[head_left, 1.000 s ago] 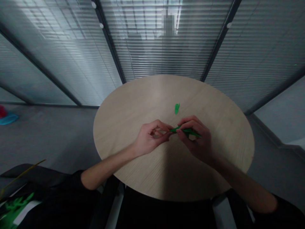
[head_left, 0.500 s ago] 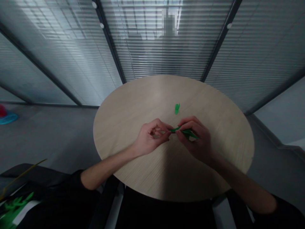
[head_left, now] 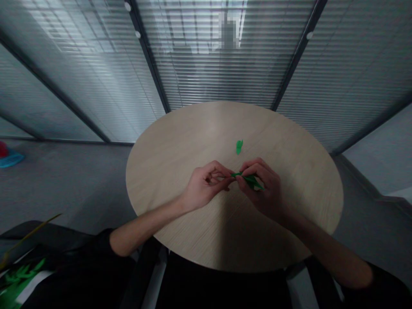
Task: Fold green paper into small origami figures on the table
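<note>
Between my two hands, over the middle of the round wooden table (head_left: 180,133), is a thin folded green strip (head_left: 254,182), perhaps paper or felt; its exact kind is too small to make out. My left hand (head_left: 207,182) pinches its left end between thumb and fingertips. Close by, my right hand (head_left: 264,182) grips it with thumb and forefinger, and a pointed green part slants down under the right palm. Part of the strip is hidden by the fingers. Beyond the hands, a small green piece (head_left: 239,146) lies flat on the tabletop.
At lower left, beside my body, lie green material (head_left: 22,279), a white piece (head_left: 34,286) and a thin yellow stick (head_left: 32,234). A blue and red object (head_left: 11,159) is on the floor far left. Glass panels with blinds (head_left: 222,73) stand behind the table.
My right hand has shifted slightly left, closer to my left hand. The free green part under the right palm now reaches less far right and tilts more downward. The loose piece has stayed put.
</note>
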Action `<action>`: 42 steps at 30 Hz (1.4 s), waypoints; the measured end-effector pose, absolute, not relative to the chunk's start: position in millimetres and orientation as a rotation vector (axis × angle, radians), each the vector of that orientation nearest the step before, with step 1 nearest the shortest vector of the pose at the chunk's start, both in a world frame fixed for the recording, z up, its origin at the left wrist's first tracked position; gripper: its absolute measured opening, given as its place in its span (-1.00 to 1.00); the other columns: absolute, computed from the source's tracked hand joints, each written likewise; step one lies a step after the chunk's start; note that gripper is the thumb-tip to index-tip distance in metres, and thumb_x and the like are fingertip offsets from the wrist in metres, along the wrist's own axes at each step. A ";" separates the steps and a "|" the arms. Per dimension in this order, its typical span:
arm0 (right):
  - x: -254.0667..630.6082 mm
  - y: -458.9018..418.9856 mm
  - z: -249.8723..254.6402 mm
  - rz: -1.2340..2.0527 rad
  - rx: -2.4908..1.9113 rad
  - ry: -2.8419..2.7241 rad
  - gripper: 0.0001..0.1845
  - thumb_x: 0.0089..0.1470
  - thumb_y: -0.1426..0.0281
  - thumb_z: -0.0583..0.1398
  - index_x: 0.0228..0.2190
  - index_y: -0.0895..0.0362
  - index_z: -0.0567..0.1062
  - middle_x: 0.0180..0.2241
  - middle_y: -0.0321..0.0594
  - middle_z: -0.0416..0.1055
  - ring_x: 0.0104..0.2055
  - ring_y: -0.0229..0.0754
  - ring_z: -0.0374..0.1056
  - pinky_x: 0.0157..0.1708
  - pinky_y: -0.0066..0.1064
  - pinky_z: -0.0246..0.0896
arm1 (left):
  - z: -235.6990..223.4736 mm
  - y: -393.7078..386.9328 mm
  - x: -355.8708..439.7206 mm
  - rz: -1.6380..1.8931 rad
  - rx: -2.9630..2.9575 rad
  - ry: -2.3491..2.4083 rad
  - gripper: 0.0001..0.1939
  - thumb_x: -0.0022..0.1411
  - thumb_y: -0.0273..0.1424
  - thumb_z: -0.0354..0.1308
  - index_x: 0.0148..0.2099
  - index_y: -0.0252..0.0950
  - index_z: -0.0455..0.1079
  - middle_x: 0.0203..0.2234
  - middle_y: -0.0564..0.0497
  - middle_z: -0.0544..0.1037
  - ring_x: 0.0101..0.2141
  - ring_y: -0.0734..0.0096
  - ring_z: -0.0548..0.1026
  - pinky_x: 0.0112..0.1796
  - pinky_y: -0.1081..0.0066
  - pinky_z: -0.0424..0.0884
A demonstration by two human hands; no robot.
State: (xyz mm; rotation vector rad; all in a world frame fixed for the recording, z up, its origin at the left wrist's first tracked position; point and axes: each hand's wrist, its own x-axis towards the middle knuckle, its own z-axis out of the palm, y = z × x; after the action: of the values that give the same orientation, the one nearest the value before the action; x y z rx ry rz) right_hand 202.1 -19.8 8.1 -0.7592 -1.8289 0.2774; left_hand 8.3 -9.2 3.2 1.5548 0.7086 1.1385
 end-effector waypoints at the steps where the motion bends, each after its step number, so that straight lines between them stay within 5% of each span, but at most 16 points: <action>1: 202.1 -19.9 8.0 0.278 -0.757 -1.828 -0.87 0.17 0.47 0.27 -0.35 0.05 0.41 -0.31 -0.24 0.40 -0.29 -0.20 0.36 -0.30 -0.30 0.34 | 3.0 -9.4 8.4 1.144 1.541 0.700 -0.80 0.22 -0.36 0.35 -0.28 -0.32 0.39 -0.28 -0.06 0.67 -0.46 0.49 0.62 -0.40 0.51 0.64; 42: 201.4 -23.6 11.0 0.252 -0.798 -1.795 -0.83 0.14 0.51 0.28 -0.38 0.07 0.38 -0.32 -0.25 0.40 -0.31 -0.23 0.36 -0.32 -0.34 0.29 | -0.5 -10.6 7.8 1.175 1.474 0.525 -0.75 0.30 -0.40 0.29 -0.21 -0.27 0.22 -0.21 -0.06 0.66 -0.35 0.48 0.63 -0.37 0.51 0.66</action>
State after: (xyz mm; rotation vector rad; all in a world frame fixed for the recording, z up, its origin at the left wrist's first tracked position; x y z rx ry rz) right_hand 201.4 -23.6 11.0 -0.7982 -1.7945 0.2520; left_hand 7.8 -10.6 -0.5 1.4739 0.5250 1.1748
